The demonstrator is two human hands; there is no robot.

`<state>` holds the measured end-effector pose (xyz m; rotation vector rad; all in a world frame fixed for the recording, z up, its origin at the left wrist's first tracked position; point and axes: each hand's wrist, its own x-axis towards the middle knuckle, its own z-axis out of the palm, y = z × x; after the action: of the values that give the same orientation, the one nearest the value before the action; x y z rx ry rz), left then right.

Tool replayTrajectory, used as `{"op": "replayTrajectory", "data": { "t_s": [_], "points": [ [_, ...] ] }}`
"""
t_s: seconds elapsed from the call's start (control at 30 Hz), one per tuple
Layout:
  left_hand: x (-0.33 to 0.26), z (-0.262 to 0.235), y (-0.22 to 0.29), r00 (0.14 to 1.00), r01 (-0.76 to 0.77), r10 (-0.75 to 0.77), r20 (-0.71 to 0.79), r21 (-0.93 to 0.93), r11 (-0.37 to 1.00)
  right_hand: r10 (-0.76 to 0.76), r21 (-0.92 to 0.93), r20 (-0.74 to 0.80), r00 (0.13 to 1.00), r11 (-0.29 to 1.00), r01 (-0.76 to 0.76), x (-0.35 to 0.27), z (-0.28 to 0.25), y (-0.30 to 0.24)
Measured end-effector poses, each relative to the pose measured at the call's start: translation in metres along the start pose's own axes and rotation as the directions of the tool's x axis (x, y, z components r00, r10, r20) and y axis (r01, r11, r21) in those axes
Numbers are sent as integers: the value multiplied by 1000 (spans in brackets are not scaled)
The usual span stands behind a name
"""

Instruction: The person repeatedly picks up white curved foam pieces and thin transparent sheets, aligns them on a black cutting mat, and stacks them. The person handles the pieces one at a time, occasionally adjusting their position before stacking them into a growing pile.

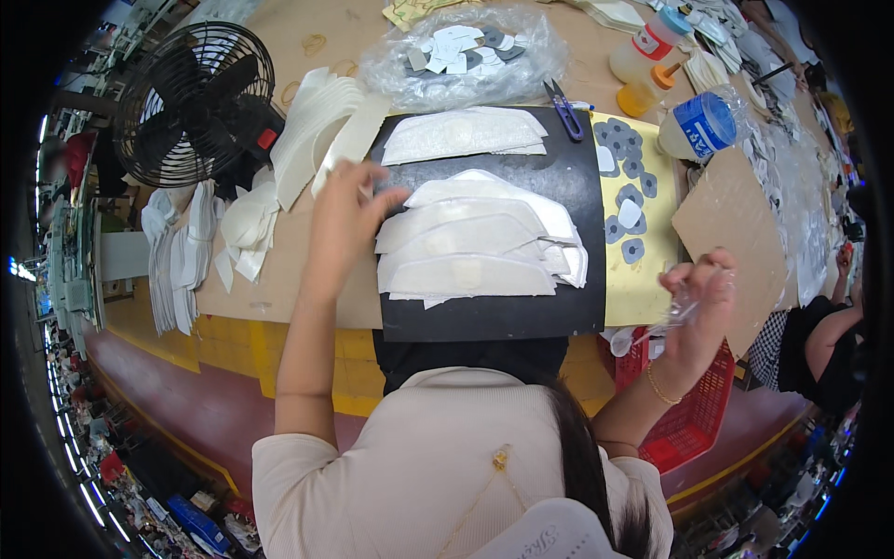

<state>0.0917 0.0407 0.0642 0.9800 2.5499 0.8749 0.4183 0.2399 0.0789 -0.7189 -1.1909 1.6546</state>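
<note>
My left hand (348, 219) is raised at the left edge of a black board (494, 321), fingers apart and nothing in them. It is close to a fanned stack of long off-white fabric strips (312, 130). Overlapping white curved fabric pieces (466, 275) lie on the board, and another small pile (466, 133) sits at its far end. My right hand (703, 307) is up off the right side of the board, fingers curled around a crumpled bit of clear plastic (678, 310). Grey flower-shaped patches (633, 250) are spread on a yellow sheet (619, 303) beside the board.
A black fan (196, 102) stands at the far left. Purple-handled thread snips (564, 112) lie at the board's far right corner. Bottles, including a blue-labelled jar (698, 126), stand far right. A plastic bag of patches (466, 56) lies at the back. A red basket (689, 419) is below the right hand.
</note>
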Motion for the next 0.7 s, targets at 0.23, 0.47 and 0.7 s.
{"op": "replayTrajectory", "data": {
  "t_s": [0.23, 0.47, 0.7],
  "points": [
    [-91, 24, -10, 989, -147, 148, 3, 79, 986, 392, -168, 199, 898, 917, -363, -19, 55, 23],
    [-100, 23, -3, 989, 121, -73, 129, -424, 897, 296, -353, 724, 623, 935, -33, -57, 119, 83],
    [-109, 26, 14, 999, 40, -12, 48, -631, 775, 555, -450, 481, 679, 821, -352, -65, 139, 89]
  ]
}}
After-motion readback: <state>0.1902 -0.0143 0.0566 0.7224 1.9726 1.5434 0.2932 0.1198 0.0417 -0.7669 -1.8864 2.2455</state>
